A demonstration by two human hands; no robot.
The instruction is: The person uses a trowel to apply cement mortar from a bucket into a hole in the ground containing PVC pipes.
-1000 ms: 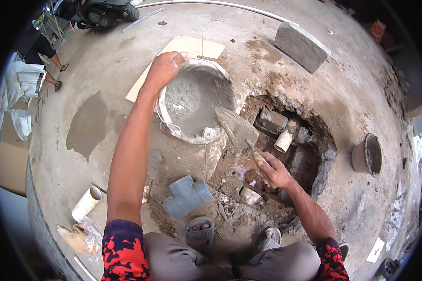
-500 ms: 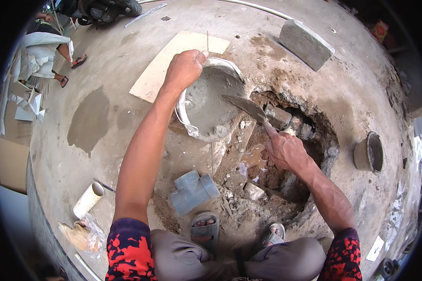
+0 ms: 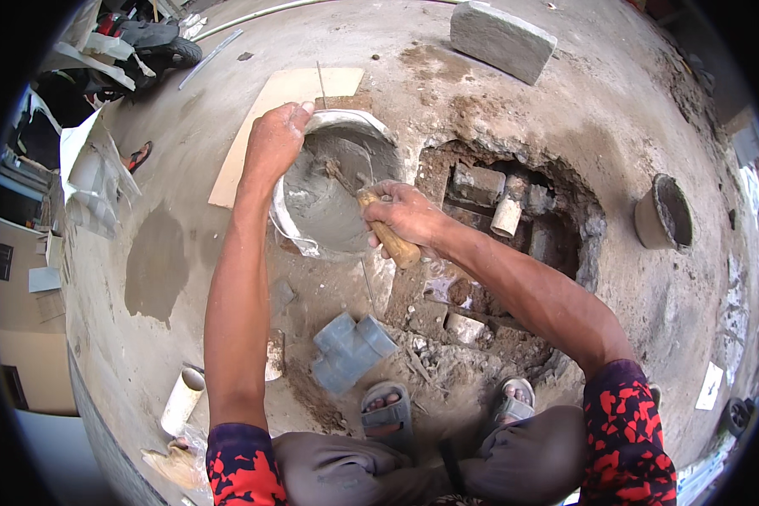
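My left hand (image 3: 277, 139) is closed on the far-left rim of a round tub (image 3: 285, 221) with a ragged white edge. Wet grey mortar (image 3: 336, 221) fills part of the tub. Wrapped in my right hand (image 3: 408, 214) is the wooden handle of a trowel (image 3: 394, 243), above the tub's right side. The trowel's blade is inside the tub, mostly hidden by mortar. Just right of the tub opens a broken hole in the concrete, where a short white pipe (image 3: 507, 216) sticks out beside a brick (image 3: 478, 183).
A grey pipe tee (image 3: 353, 352) lies near my feet. A mortar-stained bucket (image 3: 664, 212) stands at the right, and a concrete block (image 3: 503, 40) at the far side. Behind the tub rests a pale board (image 3: 249, 145); a white pipe piece (image 3: 182, 402) lies lower left.
My right hand has brought the trowel left from the hole's edge, and its blade has gone into the mortar. My left hand stays on the rim. The whole view has shifted.
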